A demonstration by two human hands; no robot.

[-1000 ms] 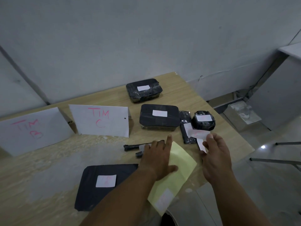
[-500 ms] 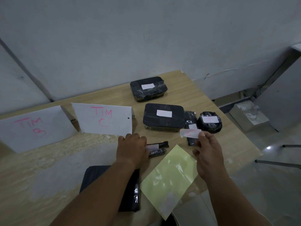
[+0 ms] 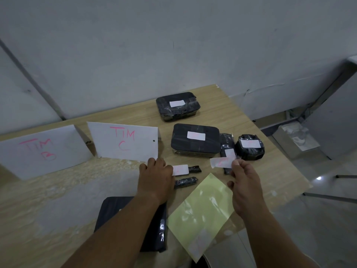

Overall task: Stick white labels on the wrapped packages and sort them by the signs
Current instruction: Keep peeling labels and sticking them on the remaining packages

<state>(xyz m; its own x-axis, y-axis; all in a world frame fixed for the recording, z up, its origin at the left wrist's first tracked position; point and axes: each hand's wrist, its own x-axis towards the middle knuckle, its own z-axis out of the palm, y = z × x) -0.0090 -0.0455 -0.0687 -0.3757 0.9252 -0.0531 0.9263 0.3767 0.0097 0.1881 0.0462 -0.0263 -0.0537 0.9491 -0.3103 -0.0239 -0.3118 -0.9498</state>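
Observation:
My right hand pinches a white label and holds it in the air over a slim black package. My left hand rests palm down on two small black wrapped packages: one bears a label, the other is bare. Whether the fingers grip them is hidden. Three labelled black packages stand further back: a tray-shaped one, a flat box and a round one. A flat black package lies under my left forearm. Two signs read "TIM C" and "TIM B".
A yellow-green backing sheet lies at the wooden table's front edge and hangs over it. The wall runs behind the table. To the right, past the edge, are the floor, a grey cabinet and a wrapped box.
My left hand left the backing sheet and went left and forward onto the two small packages. My right hand lifted the peeled label and holds it up. The view has shifted slightly.

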